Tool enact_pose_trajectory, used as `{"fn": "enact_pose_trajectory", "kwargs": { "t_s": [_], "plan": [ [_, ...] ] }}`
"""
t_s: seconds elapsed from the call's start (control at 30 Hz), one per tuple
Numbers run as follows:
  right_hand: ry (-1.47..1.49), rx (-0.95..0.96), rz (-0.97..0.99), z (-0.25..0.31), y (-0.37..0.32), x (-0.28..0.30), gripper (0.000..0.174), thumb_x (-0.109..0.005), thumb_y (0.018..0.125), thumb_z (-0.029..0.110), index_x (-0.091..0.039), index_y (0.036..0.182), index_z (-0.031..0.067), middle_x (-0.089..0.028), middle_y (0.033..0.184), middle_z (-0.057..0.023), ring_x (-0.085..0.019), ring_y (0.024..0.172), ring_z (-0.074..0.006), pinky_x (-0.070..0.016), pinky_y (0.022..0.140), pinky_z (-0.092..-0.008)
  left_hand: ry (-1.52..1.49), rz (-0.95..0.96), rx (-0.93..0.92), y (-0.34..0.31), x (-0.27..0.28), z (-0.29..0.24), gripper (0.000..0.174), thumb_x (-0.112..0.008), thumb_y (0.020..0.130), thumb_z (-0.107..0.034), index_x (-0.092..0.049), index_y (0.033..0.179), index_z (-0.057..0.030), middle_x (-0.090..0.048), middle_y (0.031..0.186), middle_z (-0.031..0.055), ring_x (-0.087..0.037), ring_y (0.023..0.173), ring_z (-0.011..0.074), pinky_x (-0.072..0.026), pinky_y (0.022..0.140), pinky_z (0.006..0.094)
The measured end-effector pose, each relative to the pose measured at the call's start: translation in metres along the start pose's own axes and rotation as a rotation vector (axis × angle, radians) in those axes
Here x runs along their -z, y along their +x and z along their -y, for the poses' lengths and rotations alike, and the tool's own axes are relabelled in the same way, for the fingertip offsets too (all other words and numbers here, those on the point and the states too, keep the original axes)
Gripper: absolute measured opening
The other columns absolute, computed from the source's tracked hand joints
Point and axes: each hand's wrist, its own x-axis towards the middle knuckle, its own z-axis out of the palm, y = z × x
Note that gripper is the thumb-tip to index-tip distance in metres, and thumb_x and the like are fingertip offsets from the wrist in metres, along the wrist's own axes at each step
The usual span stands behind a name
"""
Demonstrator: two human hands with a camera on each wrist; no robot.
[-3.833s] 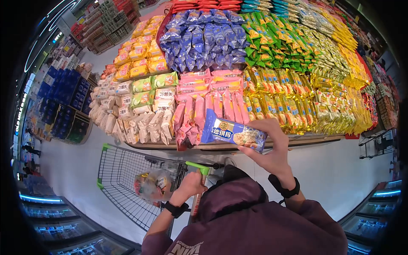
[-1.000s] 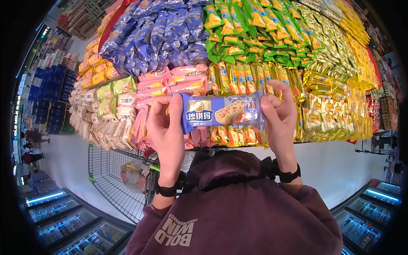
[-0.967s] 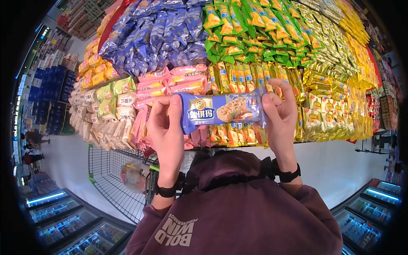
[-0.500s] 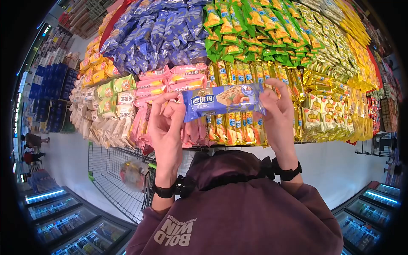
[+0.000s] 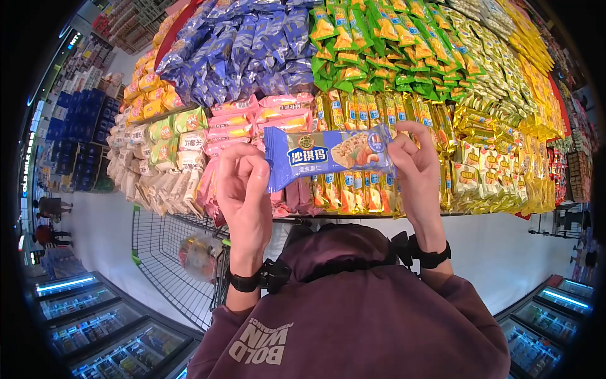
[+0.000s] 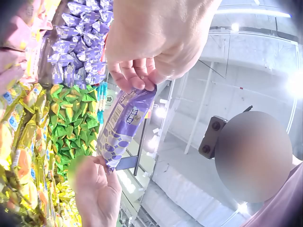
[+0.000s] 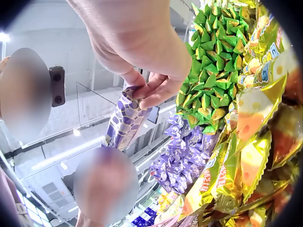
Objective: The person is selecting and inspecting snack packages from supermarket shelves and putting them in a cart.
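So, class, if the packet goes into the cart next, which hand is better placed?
Probably the left hand: it pinches the end of the packet nearer the cart, which stands on that side. The right hand holds the far end.

Between your left hand and right hand, the oblong blue plastic-wrapped snack bar is blocking the way, with shiny gold oblong packets crowding behind it. A dark wire shopping cart is obstructing your lower left, while pale smooth floor is leaving passage at your right.
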Motion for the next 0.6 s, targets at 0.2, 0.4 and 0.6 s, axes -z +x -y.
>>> {"fn": "enact_pose_trajectory", "kwargs": {
  "t_s": [0.2, 0.4, 0.6],
  "plan": [
    [0.084, -0.043, 0.027, 0.005, -0.002, -0.001, 0.032, -0.062, 0.093, 0.004, -0.047, 0.122, 0.0013, -0.060, 0.085, -0.0024, -0.063, 0.080, -0.0090, -0.0574, 0.069, -0.0276, -0.059, -0.005, 0.008, 0.000, -0.001, 0.001, 0.025, -0.059, 0.095, -0.004, -0.049, 0.118, -0.0029, -0.048, 0.087, -0.0028, -0.048, 0.081, 0.0057, -0.0426, 0.077, 0.0242],
    [0.141, -0.018, -0.011, 0.003, -0.002, -0.005, 0.030, -0.060, 0.095, 0.006, -0.046, 0.122, 0.0013, -0.057, 0.091, -0.0030, -0.065, 0.083, -0.0130, -0.0637, 0.069, -0.0304, -0.074, -0.097, 0.131, -0.001, 0.000, 0.003, 0.027, -0.054, 0.098, -0.019, -0.050, 0.119, -0.0027, -0.057, 0.103, 0.0012, -0.056, 0.095, 0.0089, -0.0452, 0.086, 0.0275],
    [0.083, 0.031, -0.022, 0.003, -0.002, -0.006, 0.027, -0.061, 0.095, 0.004, -0.048, 0.118, 0.0020, -0.058, 0.094, -0.0019, -0.059, 0.081, -0.0055, -0.0572, 0.069, -0.0241, -0.089, -0.119, 0.132, -0.002, -0.022, -0.001, 0.043, -0.067, 0.091, -0.021, -0.052, 0.125, 0.0006, -0.063, 0.108, 0.0060, -0.060, 0.101, 0.0112, -0.0463, 0.091, 0.0269]
  ]
}}
